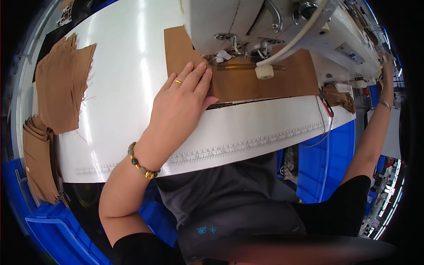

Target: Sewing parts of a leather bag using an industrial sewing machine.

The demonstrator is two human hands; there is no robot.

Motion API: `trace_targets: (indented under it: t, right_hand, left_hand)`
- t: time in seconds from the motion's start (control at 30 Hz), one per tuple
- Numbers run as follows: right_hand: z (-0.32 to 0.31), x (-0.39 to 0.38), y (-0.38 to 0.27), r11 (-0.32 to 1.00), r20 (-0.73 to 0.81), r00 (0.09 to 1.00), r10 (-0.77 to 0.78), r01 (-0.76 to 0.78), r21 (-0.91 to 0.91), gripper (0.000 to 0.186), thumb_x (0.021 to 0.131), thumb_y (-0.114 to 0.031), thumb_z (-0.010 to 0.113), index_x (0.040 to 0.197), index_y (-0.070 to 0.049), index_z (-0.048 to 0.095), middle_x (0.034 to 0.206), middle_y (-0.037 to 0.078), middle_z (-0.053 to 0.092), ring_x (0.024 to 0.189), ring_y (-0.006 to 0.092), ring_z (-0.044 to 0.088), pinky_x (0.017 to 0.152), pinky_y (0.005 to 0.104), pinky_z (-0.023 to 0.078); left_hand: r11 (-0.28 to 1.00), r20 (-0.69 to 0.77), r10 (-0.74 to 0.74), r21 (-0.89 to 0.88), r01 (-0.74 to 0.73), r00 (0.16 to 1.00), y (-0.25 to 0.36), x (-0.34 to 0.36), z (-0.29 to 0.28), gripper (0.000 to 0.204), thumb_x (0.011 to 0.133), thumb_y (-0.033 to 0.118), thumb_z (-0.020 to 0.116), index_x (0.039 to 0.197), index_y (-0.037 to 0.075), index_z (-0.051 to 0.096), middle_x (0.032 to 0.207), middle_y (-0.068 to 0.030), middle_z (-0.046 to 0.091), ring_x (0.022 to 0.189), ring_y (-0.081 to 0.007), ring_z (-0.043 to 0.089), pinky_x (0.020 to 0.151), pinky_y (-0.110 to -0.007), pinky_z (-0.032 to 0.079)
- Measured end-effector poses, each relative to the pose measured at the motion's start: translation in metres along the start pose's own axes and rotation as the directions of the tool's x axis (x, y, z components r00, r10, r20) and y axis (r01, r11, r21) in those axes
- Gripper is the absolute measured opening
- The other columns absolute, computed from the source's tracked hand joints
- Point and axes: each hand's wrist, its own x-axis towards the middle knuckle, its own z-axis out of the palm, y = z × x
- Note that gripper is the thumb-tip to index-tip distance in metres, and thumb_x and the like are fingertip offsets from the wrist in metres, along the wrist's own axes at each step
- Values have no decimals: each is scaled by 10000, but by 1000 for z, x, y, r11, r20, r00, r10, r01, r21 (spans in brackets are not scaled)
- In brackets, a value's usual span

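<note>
My left hand lies flat on a brown fabric panel, its fingers stretched out and held side by side beside the presser foot area. Along the panel runs a strip that looks like a brass-toothed zipper. Above the fabric stands the white sewing machine, whose head partly covers the panel; the needle itself is hard to make out. Far to the right, my right hand is raised by the far end of the machine. Its fingers are too small and blurred to show what they touch.
Stacked brown fabric pieces lie on the white table at left, with another bundle at its left edge. Red-handled thread snips rest near the right edge, beside more brown cloth. Blue bins stand below.
</note>
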Motion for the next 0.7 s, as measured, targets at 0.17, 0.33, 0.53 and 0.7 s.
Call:
trace_targets:
  t: [0.17,0.33,0.53,0.7]
  right_hand:
    - [20,-37,85,638,279,920,274,-392,663,575,1035,-391,572,1426,28,526,1430,169,572,1276,294,573,1094,403,434]
    - [37,-97,79,439,109,959,263,-219,871,472,1078,-320,505,1395,28,530,1387,165,585,1257,302,580,1085,459,459]
    - [45,-104,82,410,133,954,268,-238,881,455,1061,-300,505,1414,-13,512,1423,155,557,1281,332,555,1082,477,455]
    - [47,-99,90,515,69,987,146,-135,847,429,1044,-282,535,1368,-1,544,1333,141,612,1201,284,601,1032,425,488]
  left_hand:
    - [1000,-12,-13,-3,13,1000,-1,-1,1,538,896,300,731,1360,50,623,1395,-87,626,1316,-290,581,1076,-428,498]
    - [1000,-54,-4,-9,3,999,0,-2,4,522,898,292,731,1350,51,629,1373,-88,636,1296,-279,595,1064,-417,502]
    - [1000,-69,-10,-10,9,998,0,-3,9,505,914,309,712,1339,48,634,1383,-87,633,1304,-269,591,1068,-408,498]
    - [1000,-78,-9,19,10,997,0,-5,12,510,939,351,679,1341,42,632,1399,-83,626,1313,-265,585,1078,-409,491]
